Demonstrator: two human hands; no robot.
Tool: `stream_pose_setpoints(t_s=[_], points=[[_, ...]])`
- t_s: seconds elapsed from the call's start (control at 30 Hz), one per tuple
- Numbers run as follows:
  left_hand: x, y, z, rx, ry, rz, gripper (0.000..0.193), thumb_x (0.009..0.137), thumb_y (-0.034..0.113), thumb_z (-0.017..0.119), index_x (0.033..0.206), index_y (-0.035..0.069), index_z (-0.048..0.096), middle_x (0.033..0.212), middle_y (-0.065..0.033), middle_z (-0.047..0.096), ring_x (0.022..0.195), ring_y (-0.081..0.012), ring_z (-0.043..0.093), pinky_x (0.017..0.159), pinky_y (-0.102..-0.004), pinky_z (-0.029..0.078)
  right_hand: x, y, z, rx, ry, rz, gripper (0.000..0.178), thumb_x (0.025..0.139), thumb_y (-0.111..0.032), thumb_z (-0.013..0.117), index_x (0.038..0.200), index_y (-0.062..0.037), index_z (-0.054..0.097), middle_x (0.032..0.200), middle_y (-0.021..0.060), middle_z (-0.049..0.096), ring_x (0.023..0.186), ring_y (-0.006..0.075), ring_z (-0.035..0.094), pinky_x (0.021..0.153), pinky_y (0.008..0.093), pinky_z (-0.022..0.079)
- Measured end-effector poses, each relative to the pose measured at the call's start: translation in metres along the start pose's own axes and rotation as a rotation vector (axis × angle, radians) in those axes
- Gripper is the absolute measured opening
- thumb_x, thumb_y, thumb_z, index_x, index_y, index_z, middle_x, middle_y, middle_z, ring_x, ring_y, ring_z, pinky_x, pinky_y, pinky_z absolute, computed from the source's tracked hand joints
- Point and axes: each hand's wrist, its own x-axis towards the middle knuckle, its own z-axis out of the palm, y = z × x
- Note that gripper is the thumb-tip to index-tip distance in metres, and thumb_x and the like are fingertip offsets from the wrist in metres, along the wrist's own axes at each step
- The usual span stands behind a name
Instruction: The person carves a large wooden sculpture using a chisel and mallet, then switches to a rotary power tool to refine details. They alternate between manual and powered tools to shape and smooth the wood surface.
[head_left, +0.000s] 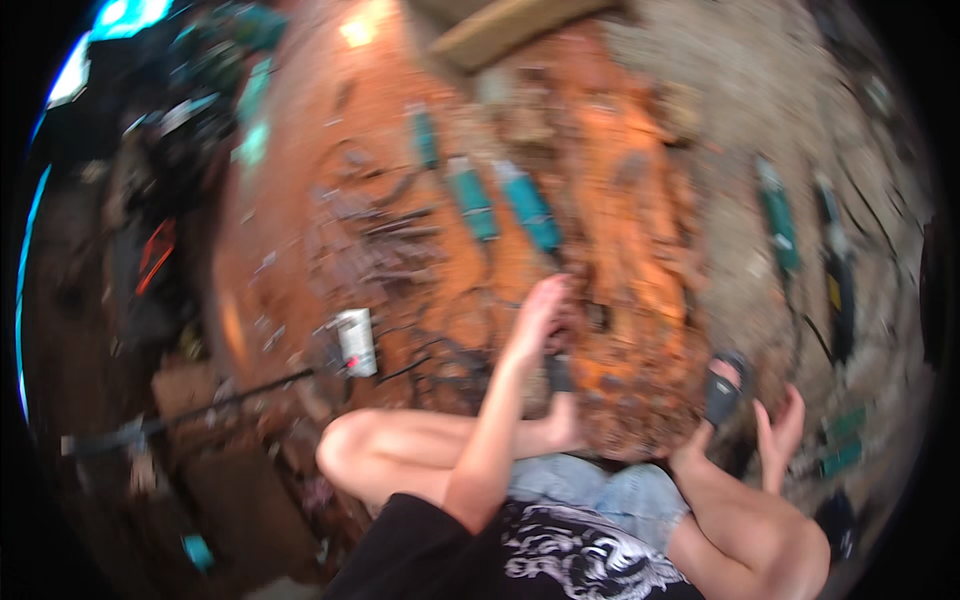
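A long orange-brown carved piece of wood (630, 230) lies before me, its near end between my feet. My left hand (545, 312) is at its left edge, close to the lower end of a teal power tool (530, 208). Motion smears its fingers, so whether they hold anything is unclear. Out to the right, beside my sandalled foot (724, 388), my right hand (782, 432) is raised with thumb and fingers apart, holding nothing visible. Two more teal power tools, a middle one (474, 200) and a smaller one (424, 136), lie farther left.
Several thin chisel-like tools (385, 245) lie on the reddish surface at left, near a white box (356, 342) and dark cords. To the right are a teal power tool (776, 218) and a black one (838, 285). A wooden beam (515, 30) lies at the far end.
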Motion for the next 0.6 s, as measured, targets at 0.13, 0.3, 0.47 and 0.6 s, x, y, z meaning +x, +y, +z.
stream_pose_setpoints(t_s=[0.13,0.3,0.47,0.6], points=[[0.024,0.036,-0.056,0.153,0.032,0.154,0.031,0.106,0.031,0.066,0.12,0.004,0.069,0.087,-0.0024,0.07,0.069,-0.0081,0.063,0.06,-0.0232,0.049,-0.04,0.098,-0.019,-0.75,-0.161,-0.1,0.085,0.085,-0.037,0.085,0.148,0.0045,0.046,0.129,0.0315,0.063,0.118,0.0445,0.064,0.097,0.0484,0.052],[0.064,0.024,-0.151,0.33,0.541,0.359,0.015,0.097,0.02,0.071,0.106,0.008,0.071,0.079,-0.0053,0.066,0.067,-0.0169,0.062,0.062,-0.0317,0.051,-0.022,0.062,-0.002,-0.811,-0.325,0.173,0.094,0.081,-0.038,0.084,0.154,0.0028,0.039,0.118,0.0367,0.067,0.112,0.054,0.063,0.095,0.0565,0.051],[0.072,0.003,-0.244,1.152,0.885,0.168,0.043,0.085,0.008,0.069,0.126,0.018,0.064,0.133,-0.0163,0.051,0.127,-0.0405,0.05,0.102,-0.0522,0.049,-0.024,0.09,-0.006,-0.78,-0.257,0.146,0.104,0.077,-0.038,0.086,0.157,0.0003,0.032,0.11,0.0354,0.07,0.107,0.0544,0.065,0.093,0.0568,0.052],[0.088,-0.013,-0.3,1.576,0.866,0.374,0.031,0.092,0.02,0.066,0.122,0.029,0.071,0.136,-0.0119,0.057,0.13,-0.0352,0.051,0.105,-0.0648,0.045,-0.025,0.111,-0.008,-0.536,-0.305,-0.046,0.105,0.077,-0.04,0.085,0.157,0.0017,0.03,0.127,0.0335,0.064,0.113,0.0519,0.065,0.099,0.0536,0.051]])
